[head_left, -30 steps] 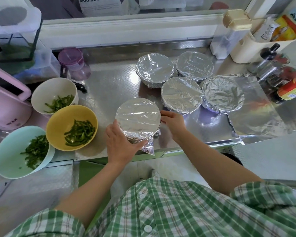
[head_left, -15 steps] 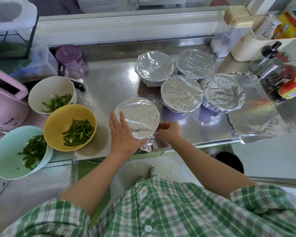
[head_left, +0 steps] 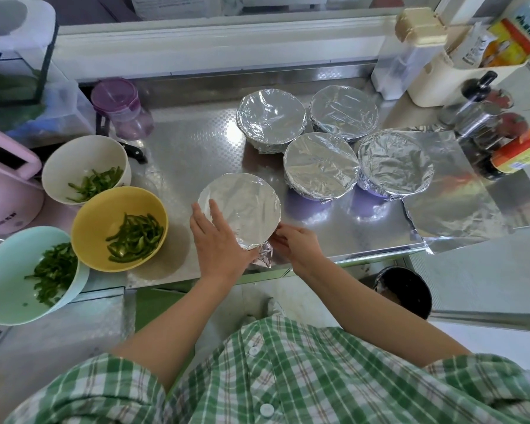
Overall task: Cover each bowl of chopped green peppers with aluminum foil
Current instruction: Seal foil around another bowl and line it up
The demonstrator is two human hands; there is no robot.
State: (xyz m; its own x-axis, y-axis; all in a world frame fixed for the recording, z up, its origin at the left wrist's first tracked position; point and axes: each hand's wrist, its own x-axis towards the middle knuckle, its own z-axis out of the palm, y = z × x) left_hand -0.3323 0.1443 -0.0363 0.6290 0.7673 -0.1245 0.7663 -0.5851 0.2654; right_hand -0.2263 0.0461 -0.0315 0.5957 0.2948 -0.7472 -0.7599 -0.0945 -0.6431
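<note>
Foil crimping in hand at near bowl (head_left: 242, 206): pressing its top with flat, straight-fingered left hand (head_left: 221, 240), pinching loose tail (head_left: 264, 256) at its near rim with right hand (head_left: 297, 243). Next, probably tucking tail under, then fetching uncovered bowls left of it: mint (head_left: 0, 289), yellow (head_left: 98, 209), white (head_left: 74, 157). Beyond it: four wrapped (head_left: 320, 165), spare sheet (head_left: 465, 197). Since a second ago: left up onto top, right slid nearer.

Middle: bare patterned steel counter (head_left: 190, 148), open from back wall to front edge.
Left: white ceramic bowl (head_left: 74, 160), yellow bowl (head_left: 98, 240) and pale green bowl (head_left: 3, 289), packed close.
Right rear: four foil-covered bowls (head_left: 271, 120), tightly clustered.
Far right: flat aluminium foil sheet (head_left: 456, 194).
Front edge: foil-wrapped round bowl (head_left: 245, 200), left hand (head_left: 218, 240) flat on it, right hand (head_left: 297, 243) pinching its foil.
</note>
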